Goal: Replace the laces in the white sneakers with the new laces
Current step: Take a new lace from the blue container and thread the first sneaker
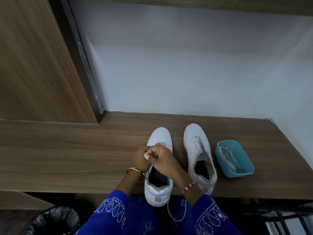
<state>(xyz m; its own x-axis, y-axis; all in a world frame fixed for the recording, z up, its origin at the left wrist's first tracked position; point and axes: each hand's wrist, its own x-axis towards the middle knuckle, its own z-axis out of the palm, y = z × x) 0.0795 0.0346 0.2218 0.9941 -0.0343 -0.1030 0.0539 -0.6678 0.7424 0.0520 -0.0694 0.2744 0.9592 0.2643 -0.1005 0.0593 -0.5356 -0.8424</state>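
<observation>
Dim, cool, even light with soft shadows; slight blur, wide-angle bending at edges.

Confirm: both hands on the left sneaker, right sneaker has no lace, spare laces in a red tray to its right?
Wrong on colour only. In the head view the tray is teal-blue, not red. The rest holds: both hands, left hand and right hand, work at the left sneaker; right sneaker unlaced; laces in tray.

I'm viewing through one wide-angle head camera, looking forward and steeply down, sitting close over the worktop (67,150) near edge, wall filling the upper frame.
</observation>
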